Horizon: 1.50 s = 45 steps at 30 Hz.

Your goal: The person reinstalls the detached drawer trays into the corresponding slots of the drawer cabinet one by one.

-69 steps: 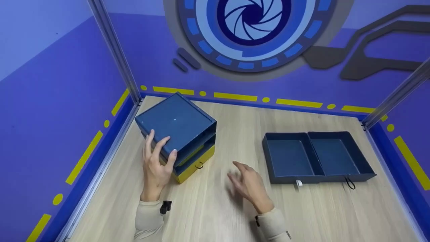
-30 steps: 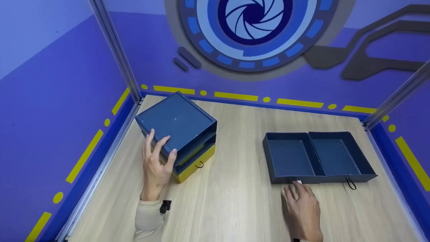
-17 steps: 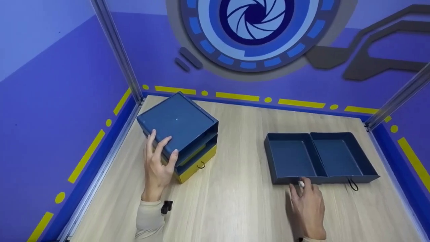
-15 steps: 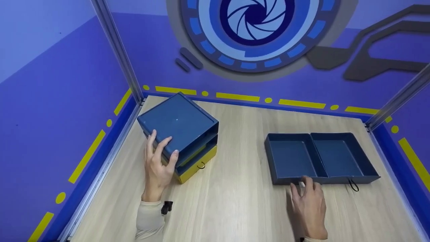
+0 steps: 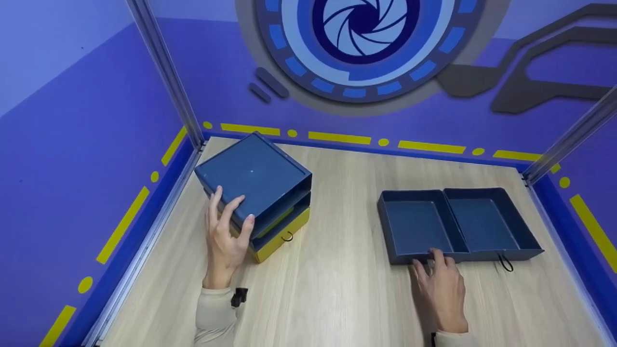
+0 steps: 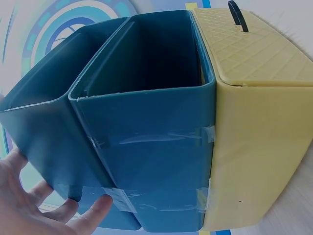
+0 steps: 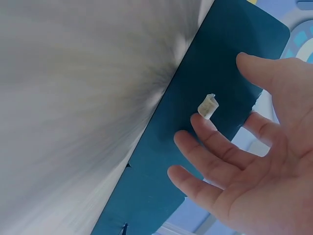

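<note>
Dark-blue drawer (image 5: 417,224), probably light, stiff, best held by white pull tab (image 7: 208,107) beside spread fingers of right hand (image 5: 444,291), left hand (image 5: 225,241) likewise splayed

Head view's pretty evenly lit, soft shadow beside the right hand (image 5: 442,293), lower right. Wrist views look kinda hazy; tabletop (image 7: 73,107) is streaky blur, left of the right-wrist frame.
</note>
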{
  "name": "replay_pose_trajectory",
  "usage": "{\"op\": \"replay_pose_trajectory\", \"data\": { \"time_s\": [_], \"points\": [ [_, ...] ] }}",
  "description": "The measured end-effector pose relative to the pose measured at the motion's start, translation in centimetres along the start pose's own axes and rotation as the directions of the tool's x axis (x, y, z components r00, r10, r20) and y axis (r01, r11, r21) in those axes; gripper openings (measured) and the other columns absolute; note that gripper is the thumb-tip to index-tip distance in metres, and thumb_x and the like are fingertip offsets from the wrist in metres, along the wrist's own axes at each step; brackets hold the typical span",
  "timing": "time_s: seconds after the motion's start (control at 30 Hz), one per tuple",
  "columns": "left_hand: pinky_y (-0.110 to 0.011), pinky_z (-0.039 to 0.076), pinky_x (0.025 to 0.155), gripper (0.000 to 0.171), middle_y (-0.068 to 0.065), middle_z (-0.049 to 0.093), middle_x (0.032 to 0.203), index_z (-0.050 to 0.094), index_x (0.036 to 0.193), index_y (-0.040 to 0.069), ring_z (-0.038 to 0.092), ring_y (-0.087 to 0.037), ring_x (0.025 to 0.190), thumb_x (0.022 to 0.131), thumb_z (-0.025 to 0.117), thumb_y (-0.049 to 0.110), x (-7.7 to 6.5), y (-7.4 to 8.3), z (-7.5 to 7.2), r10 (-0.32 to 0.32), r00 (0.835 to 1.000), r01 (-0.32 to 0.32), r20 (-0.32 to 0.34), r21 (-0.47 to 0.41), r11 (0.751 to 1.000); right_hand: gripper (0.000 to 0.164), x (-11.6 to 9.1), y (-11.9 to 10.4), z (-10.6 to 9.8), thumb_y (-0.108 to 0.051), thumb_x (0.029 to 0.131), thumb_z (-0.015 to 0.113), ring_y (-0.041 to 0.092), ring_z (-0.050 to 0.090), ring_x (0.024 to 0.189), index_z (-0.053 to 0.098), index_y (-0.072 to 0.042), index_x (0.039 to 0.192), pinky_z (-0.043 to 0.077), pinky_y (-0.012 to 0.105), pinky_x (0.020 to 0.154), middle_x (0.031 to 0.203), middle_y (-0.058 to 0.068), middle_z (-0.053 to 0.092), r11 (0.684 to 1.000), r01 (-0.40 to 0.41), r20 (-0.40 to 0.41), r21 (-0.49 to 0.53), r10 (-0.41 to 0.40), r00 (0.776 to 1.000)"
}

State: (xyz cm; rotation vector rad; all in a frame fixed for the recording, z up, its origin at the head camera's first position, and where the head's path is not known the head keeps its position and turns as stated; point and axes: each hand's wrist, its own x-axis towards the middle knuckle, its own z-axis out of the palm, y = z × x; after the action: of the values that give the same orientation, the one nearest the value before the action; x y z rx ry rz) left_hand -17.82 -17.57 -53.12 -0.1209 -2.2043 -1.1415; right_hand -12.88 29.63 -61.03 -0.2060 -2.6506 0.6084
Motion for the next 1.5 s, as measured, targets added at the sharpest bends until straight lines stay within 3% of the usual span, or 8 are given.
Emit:
{"op": "replay_pose_trajectory", "data": {
  "time_s": [0.4,0.8,1.1,1.3,1.5],
  "points": [
    [-0.078,0.022,0.122,0.044,-0.015,0.031,0.174,0.071,0.137,0.019,0.025,-0.046,0.160,0.095,0.073,0.030,0.0,0.2,-0.2,-0.029,0.999,0.029,0.021,0.000,1.000,0.052,-0.1,-0.2,0.2,-0.026,0.090,0.087,0.058,0.068,0.092,0.064,0.003,0.126,0.053,0.070,0.080,0.109,0.038,0.067,0.999,-0.036,0.000,0.002,0.036,0.999],
    [-0.076,0.026,0.121,0.044,-0.013,0.031,0.175,0.071,0.140,0.021,0.026,-0.044,0.161,0.096,0.074,0.030,0.0,0.3,-0.7,-0.048,0.998,0.048,0.051,-0.008,0.999,0.055,0.1,-0.1,-0.3,-0.029,0.093,0.083,0.056,0.066,0.108,0.061,0.003,0.132,0.052,0.071,0.085,0.118,0.037,0.066,0.995,-0.088,0.074,0.044,0.085,0.994],
    [-0.075,0.027,0.121,0.045,-0.012,0.032,0.174,0.071,0.140,0.022,0.027,-0.043,0.161,0.096,0.075,0.030,0.0,0.3,-0.9,-0.056,0.997,0.056,0.054,0.000,0.998,0.057,0.1,-0.3,-0.5,-0.031,0.094,0.083,0.054,0.067,0.108,0.060,0.000,0.135,0.052,0.070,0.086,0.123,0.035,0.064,0.993,-0.113,0.091,0.045,0.109,0.990],
    [-0.075,0.028,0.121,0.047,-0.010,0.031,0.175,0.069,0.142,0.024,0.028,-0.042,0.161,0.097,0.075,0.035,0.1,0.7,-1.5,-0.074,0.993,0.072,0.089,0.024,0.997,0.058,0.3,-0.3,-1.0,-0.032,0.095,0.082,0.056,0.064,0.112,0.058,-0.001,0.137,0.050,0.070,0.088,0.127,0.036,0.061,0.988,-0.145,0.123,0.046,0.139,0.983],
    [-0.075,0.027,0.121,0.050,-0.011,0.030,0.175,0.068,0.144,0.025,0.027,-0.042,0.161,0.096,0.076,0.034,0.2,0.6,-1.6,-0.062,0.992,0.058,0.110,0.035,0.998,0.056,0.6,-0.5,-1.5,-0.028,0.091,0.086,0.056,0.065,0.108,0.060,0.000,0.132,0.050,0.070,0.086,0.124,0.036,0.062,0.991,-0.119,0.097,0.059,0.113,0.989]
  ]
}}
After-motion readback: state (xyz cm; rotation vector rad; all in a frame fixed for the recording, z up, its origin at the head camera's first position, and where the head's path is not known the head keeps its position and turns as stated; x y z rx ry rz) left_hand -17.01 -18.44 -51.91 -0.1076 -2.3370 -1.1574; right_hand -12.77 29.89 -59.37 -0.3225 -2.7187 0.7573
